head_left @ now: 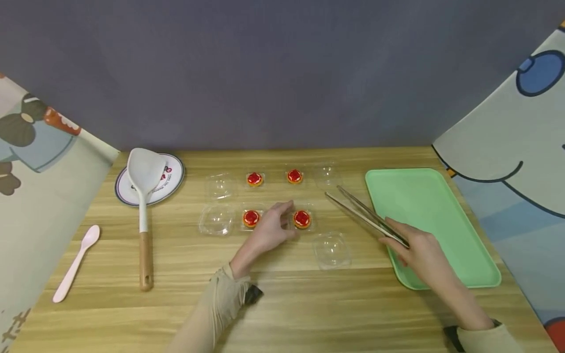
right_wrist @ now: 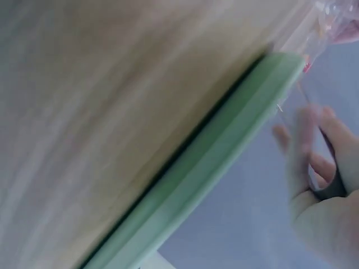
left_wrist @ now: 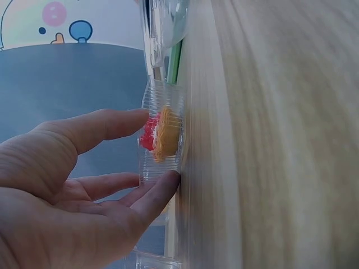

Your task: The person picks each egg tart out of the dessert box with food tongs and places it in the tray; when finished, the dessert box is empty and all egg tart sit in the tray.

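Note:
My left hand (head_left: 270, 232) has thumb and fingers around the left side of a small clear plastic box (left_wrist: 162, 92), fingertips at its edge. Inside sits a fruit tart (head_left: 302, 219) with a glossy red top and golden crust. Held in my right hand (head_left: 415, 250) is a pair of long metal tongs (head_left: 363, 214), tips apart and pointing toward the boxes, over the left edge of a green tray (head_left: 434, 220). Three more red-topped tarts stand in clear boxes: one tart (head_left: 251, 218) left of my left hand, another tart (head_left: 254, 179) and a third tart (head_left: 295, 176) behind.
Clear box lids lie beside the tarts: a lid (head_left: 216, 219) and another lid (head_left: 221, 187) at left, a lid (head_left: 332, 250) at front right. Further left, a white turner (head_left: 143, 179) with wooden handle rests on a patterned plate (head_left: 175, 180). A pink spoon (head_left: 76, 264) lies at far left.

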`<state>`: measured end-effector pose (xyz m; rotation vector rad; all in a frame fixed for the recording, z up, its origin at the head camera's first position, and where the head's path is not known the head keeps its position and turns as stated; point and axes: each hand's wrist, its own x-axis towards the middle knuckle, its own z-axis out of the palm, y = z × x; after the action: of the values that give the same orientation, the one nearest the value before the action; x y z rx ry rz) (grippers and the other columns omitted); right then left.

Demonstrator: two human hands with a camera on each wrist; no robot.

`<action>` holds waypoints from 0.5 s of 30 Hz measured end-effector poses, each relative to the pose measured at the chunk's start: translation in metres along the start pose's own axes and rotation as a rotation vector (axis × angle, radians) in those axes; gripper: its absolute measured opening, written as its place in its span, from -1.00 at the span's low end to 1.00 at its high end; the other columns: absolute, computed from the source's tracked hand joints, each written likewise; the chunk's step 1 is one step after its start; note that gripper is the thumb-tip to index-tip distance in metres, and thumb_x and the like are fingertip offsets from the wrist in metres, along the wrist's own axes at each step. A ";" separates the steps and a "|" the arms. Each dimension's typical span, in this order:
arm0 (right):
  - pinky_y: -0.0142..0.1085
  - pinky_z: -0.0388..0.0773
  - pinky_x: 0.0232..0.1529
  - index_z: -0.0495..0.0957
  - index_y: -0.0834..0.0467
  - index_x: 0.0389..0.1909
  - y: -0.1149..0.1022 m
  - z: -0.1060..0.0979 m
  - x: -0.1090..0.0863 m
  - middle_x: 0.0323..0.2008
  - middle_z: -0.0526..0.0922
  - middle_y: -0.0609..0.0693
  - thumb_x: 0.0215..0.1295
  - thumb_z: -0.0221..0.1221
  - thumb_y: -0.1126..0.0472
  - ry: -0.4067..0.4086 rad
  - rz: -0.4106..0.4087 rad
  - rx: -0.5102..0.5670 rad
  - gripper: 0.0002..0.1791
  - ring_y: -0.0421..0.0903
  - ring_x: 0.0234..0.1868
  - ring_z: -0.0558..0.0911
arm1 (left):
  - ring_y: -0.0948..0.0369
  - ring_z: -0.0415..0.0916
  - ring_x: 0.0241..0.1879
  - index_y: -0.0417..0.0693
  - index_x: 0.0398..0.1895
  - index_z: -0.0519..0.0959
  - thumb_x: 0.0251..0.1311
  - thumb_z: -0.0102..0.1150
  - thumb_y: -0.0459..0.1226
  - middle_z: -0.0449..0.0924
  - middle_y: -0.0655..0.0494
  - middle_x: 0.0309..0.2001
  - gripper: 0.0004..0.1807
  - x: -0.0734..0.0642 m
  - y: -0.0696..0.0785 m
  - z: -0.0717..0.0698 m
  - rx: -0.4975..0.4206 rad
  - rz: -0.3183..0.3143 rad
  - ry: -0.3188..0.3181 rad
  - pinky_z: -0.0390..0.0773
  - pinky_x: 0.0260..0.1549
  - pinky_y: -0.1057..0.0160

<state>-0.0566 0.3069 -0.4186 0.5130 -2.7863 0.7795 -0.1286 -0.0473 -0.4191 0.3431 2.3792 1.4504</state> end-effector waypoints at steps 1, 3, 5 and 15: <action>-0.22 0.66 -0.49 0.58 0.41 0.32 0.001 -0.002 0.000 -0.22 0.81 0.19 0.31 0.47 0.30 0.011 0.010 0.005 -0.41 -0.16 -0.57 0.67 | -0.17 0.48 0.39 -0.33 0.62 0.21 0.12 0.51 -0.52 0.39 -0.27 0.50 -0.01 0.000 0.000 0.000 -0.002 0.002 0.000 0.56 0.37 0.06; -0.31 0.67 -0.42 0.64 0.38 0.25 0.002 -0.005 0.001 -0.23 0.83 0.20 0.25 0.51 0.33 0.040 0.008 0.016 -0.45 -0.03 -0.43 0.78 | -0.17 0.47 0.39 -0.34 0.62 0.21 0.11 0.51 -0.53 0.38 -0.27 0.50 0.00 0.000 -0.001 0.000 -0.009 0.005 -0.002 0.56 0.37 0.07; -0.48 0.66 -0.36 0.70 0.33 0.20 0.003 -0.008 0.002 -0.06 0.82 0.24 0.18 0.54 0.38 0.076 -0.005 0.040 -0.47 0.02 -0.26 0.83 | -0.17 0.46 0.40 -0.35 0.62 0.21 0.11 0.50 -0.54 0.38 -0.28 0.49 -0.01 0.001 -0.001 0.000 -0.011 0.010 -0.003 0.55 0.38 0.06; -0.63 0.54 -0.48 0.79 0.08 0.15 -0.010 -0.024 0.004 -0.11 0.85 0.00 0.23 0.51 0.42 0.066 0.016 0.214 -0.54 -0.47 -0.31 0.69 | -0.19 0.47 0.39 -0.37 0.61 0.21 0.09 0.48 -0.58 0.39 -0.30 0.48 -0.01 0.002 -0.001 -0.001 -0.005 0.011 0.008 0.55 0.38 0.04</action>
<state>-0.0535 0.3103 -0.3928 0.4912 -2.6643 1.0858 -0.1307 -0.0472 -0.4197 0.3502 2.3825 1.4650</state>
